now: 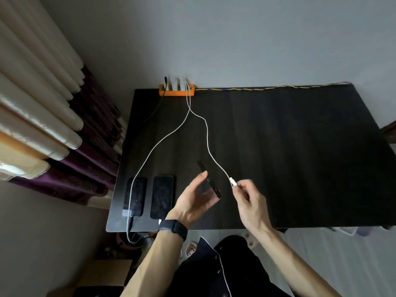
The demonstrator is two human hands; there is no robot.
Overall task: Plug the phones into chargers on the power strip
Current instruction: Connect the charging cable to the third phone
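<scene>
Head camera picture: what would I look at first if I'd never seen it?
First the two hands in the middle: the left hand holds a dark phone edge-on over the black table, and the right hand pinches a white cable plug beside it. Next the orange power strip at the table's far edge stands out, with white chargers in it. Two more phones lie flat at the near left corner.

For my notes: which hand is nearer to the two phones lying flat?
Left. The left hand, holding a third phone, is beside the flat phones; the right hand, pinching a cable, is farther right.
</scene>
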